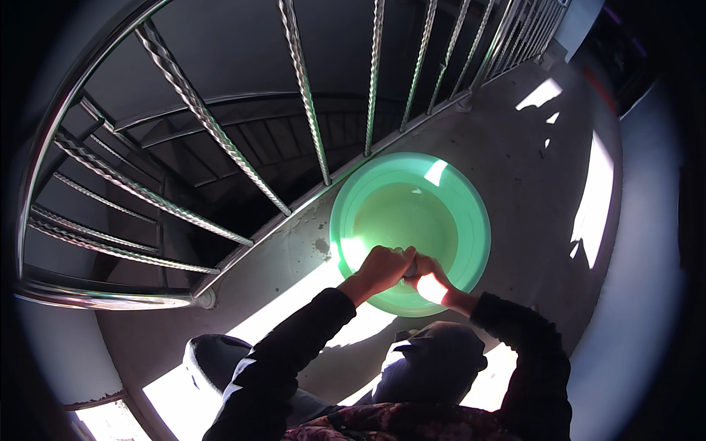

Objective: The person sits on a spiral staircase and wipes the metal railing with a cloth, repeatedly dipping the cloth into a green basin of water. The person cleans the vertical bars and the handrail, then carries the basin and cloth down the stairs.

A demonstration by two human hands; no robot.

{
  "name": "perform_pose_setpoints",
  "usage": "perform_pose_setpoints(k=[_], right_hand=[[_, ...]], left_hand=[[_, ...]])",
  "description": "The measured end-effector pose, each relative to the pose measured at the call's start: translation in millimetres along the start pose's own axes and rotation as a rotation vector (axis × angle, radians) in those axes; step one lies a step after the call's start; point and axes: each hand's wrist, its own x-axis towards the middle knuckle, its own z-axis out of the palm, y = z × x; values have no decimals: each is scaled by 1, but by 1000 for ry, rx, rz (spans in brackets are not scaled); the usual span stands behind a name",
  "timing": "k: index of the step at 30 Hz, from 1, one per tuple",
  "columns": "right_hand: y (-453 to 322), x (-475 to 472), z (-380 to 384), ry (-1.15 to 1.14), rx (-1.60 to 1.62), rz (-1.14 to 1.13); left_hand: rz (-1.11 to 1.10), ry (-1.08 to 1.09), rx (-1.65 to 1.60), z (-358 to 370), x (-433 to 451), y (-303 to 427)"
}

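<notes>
A round green plastic basin [479, 231] stands on the floor in front of me, with cloudy, yellowish water [405, 215] in its bottom. Over its near side, my left hand [384, 266] and my right hand [429, 275] are closed together in fists, knuckles touching. A small greyish item [411, 270], possibly wet cloth, shows between them; the fingers hide most of it. Bright sun falls on the back of my right hand and wrist.
A metal railing with twisted balusters [309, 105] borders the left of the concrete floor [529, 182], beyond it a dark stairwell [248, 143]. A pale wall [634, 237] runs along the right. My knees and a shoe are below the basin.
</notes>
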Motion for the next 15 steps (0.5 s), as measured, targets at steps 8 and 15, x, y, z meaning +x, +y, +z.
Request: perform_pose_setpoints(k=[8, 15], right_hand=[[-23, -3, 5, -65, 233, 307], [-12, 16, -7, -152, 408, 168]], left_hand=[[141, 43, -15, -9, -9, -9], [12, 30, 8, -21, -5, -10]])
